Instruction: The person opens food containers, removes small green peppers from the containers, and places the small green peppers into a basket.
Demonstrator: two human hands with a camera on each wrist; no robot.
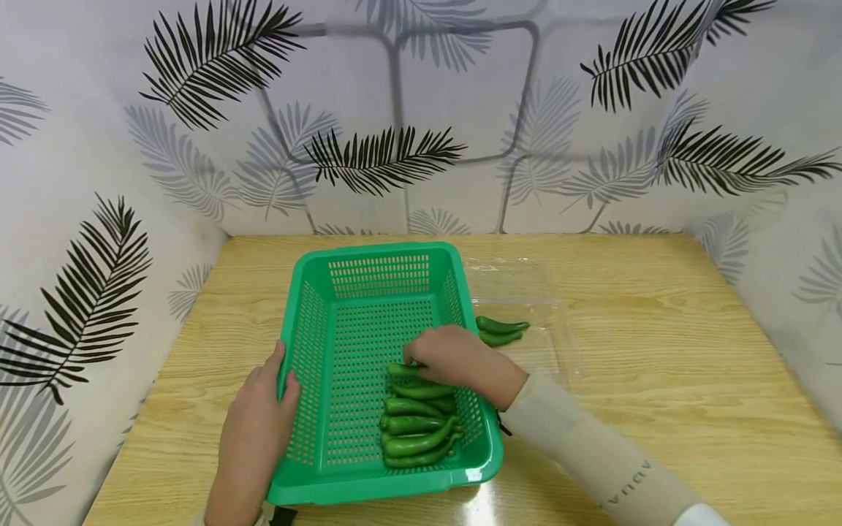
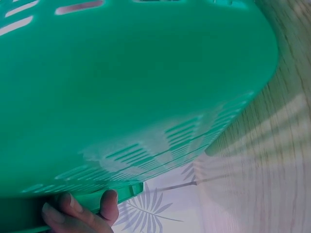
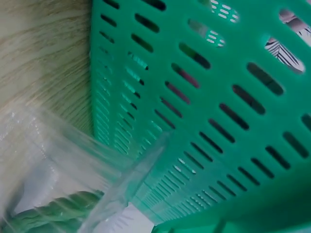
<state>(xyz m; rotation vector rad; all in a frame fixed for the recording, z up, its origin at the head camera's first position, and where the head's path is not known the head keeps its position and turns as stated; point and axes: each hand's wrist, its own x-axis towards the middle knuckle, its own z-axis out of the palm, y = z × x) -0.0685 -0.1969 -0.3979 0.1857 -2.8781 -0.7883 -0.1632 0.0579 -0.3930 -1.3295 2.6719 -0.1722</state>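
Note:
A green plastic basket [image 1: 381, 250] with slotted walls stands on the table. My left hand [image 1: 253, 420] grips its left rim, thumb over the top; in the left wrist view the fingertips [image 2: 109, 203] curl at the rim. My right hand [image 1: 454, 356] reaches over the right wall and pinches a green chili pepper [image 1: 398, 369] at the upper end of a row. Several more green peppers [image 1: 417, 440] lie side by side along the basket's right part. The right fingertips are mostly hidden in the right wrist view by the basket wall.
Right of the basket lies a clear plastic bag [image 1: 516, 285], with two green peppers [image 1: 503, 326] at it. In the right wrist view the bag [image 3: 116, 199] stands close against the basket wall. Wood-grain table [image 1: 658, 351] extends right; leaf-patterned sheeting [image 1: 566, 88] hangs behind and at both sides.

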